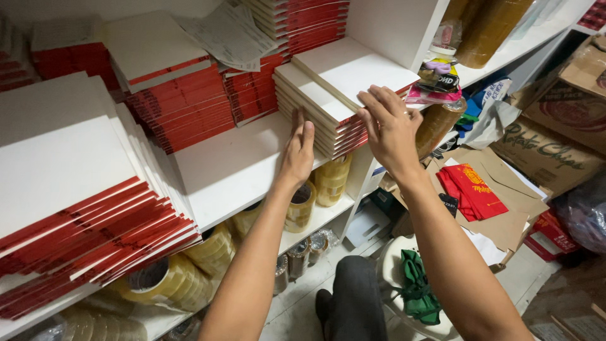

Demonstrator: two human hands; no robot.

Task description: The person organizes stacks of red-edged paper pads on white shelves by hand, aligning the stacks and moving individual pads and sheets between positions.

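Neither hand grips anything: both are open and flat against a stack of notebooks (328, 107) on the white shelf (233, 170). The left hand (298, 151) stands on edge with its fingers together and pointing up, pressed to the stack's left side near the front corner. The right hand (390, 126) has its fingers spread, the palm set against the front right corner and the fingertips reaching onto the top cover.

This stack sits at the right end of the shelf, close to the white upright divider (398, 25). Its books have plain cream-white covers and red spines with dark print, piled flat; the upper few are shifted back and to the right, so the top forms a step.

More red-spined books (183, 101) are piled behind and to the left, and a large fanned heap (82, 208) fills the near left. Rolls of clear tape (319, 183) stand on the shelf below. Cardboard boxes (549, 145) and red packets (470, 189) lie on the floor at the right, beside a white stool (394, 265) with a green cloth (416, 290).
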